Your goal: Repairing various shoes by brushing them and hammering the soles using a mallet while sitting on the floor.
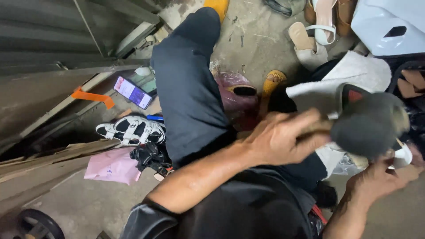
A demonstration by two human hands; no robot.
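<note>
Left hand (279, 139) clamps a brush handle, dark blurred brush head (367, 126) jutting rightward over the white shoe (349, 73). Right hand (383, 177) grips that shoe from below, just beside the brush; left hand nearer.

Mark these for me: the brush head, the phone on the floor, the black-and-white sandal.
brush head (369, 126), head view, on the blurred dark bristles.
phone (133, 92), head view, on the middle of its lit screen.
black-and-white sandal (132, 129), head view, on the white straps across its top.
</note>
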